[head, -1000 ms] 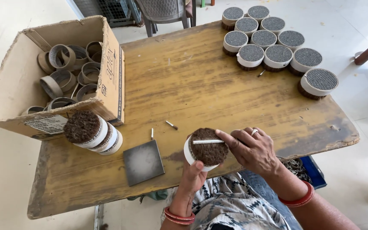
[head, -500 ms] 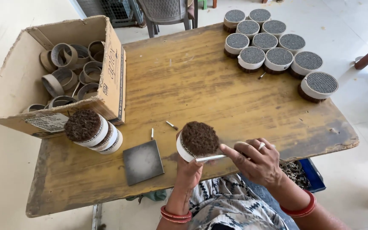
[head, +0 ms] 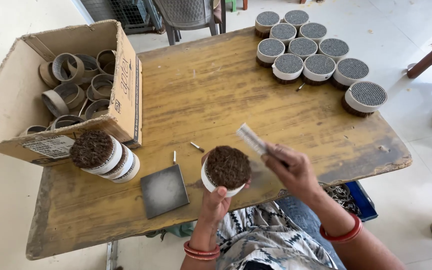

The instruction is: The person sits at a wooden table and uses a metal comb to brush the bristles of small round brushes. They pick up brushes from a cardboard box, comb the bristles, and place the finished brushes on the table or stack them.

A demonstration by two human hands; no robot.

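Observation:
My left hand (head: 215, 199) grips a round white ring packed with dark brown fibre (head: 226, 168), holding it tilted above the table's near edge. My right hand (head: 291, 170) holds a small pale comb (head: 252, 139) raised just right of the ring, teeth apart from the fibre. A stack of similar filled rings (head: 103, 156) lies on its side at the left, beside a grey square plate (head: 164, 190).
A torn cardboard box (head: 126, 95) of empty brown rings sits at the left on the worn wooden table (head: 216, 90). Several white rings with mesh tops (head: 316, 57) cluster at the far right. Two small pins (head: 196, 147) lie near the plate. A blue crate (head: 353, 200) sits under the table's right side.
My right hand lifted the comb off the fibre face and up to the right. My left hand tilted the ring more upright.

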